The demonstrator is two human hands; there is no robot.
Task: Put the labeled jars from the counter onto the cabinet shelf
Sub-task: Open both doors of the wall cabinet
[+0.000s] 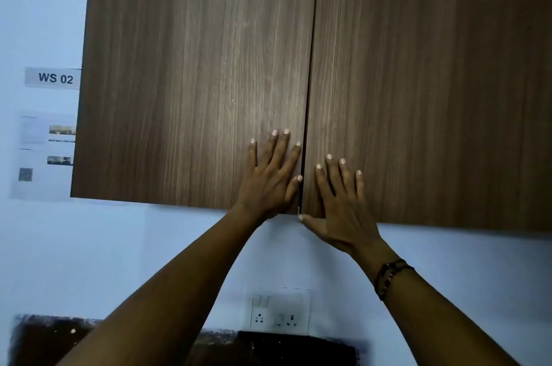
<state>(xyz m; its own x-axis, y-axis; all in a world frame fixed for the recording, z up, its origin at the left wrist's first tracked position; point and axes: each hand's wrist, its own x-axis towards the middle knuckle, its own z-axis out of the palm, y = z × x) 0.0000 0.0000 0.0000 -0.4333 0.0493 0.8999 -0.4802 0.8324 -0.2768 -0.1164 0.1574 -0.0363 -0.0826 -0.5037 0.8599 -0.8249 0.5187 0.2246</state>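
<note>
Left hand [273,177] and right hand [340,201] lie flat, fingers spread, at six o'clock on the shut cabinet doors [194,81]; no jars visible; judging either opening or closing

Setting is looking like a staged kitchen workstation in a lab or test facility rather than a lived-in home. A wood-grain wall cabinet [268,66] is hanging on a plain pale wall [89,246]. A printed sign reading "WS 02" [53,78] and an instruction sheet with photos [44,153] are showing beside it. A switch-and-socket plate [280,312] is sitting above a dark surface [283,349].
</note>
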